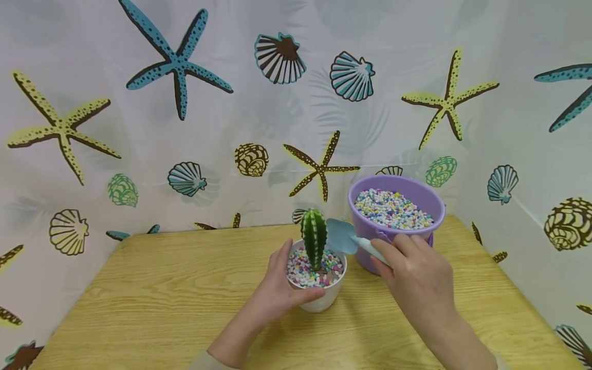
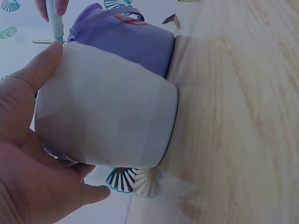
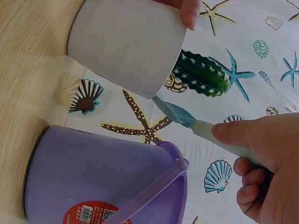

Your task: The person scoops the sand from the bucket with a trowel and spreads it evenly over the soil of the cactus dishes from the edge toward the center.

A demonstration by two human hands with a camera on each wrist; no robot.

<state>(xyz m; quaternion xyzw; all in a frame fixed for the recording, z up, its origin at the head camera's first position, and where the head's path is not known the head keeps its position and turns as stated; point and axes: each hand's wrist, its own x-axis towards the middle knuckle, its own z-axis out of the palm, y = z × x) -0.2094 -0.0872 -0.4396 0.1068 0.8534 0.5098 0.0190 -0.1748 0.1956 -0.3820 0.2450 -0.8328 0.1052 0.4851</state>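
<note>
A white pot (image 1: 322, 300) stands on the table, filled with multicoloured pebbles (image 1: 305, 270) around an upright green cactus (image 1: 314, 239). My left hand (image 1: 281, 288) holds this pot, thumb along the near rim and fingers round its left side; in the left wrist view the pot (image 2: 107, 107) sits between thumb and fingers. In my right hand (image 1: 418, 275) is the pale handle of a small blue shovel (image 1: 341, 236). Its blade is at the pot's right rim, just beside the cactus; the right wrist view shows the shovel (image 3: 175, 113) tilted down toward the rim.
Close behind and right of the pot stands a purple bucket (image 1: 370, 246) with more coloured pebbles (image 1: 390, 209) in it. Its handle (image 3: 149, 193) hangs down the side. A curtain (image 1: 208, 128) printed with starfish and shells surrounds the wooden table (image 1: 176, 293) at the back and sides.
</note>
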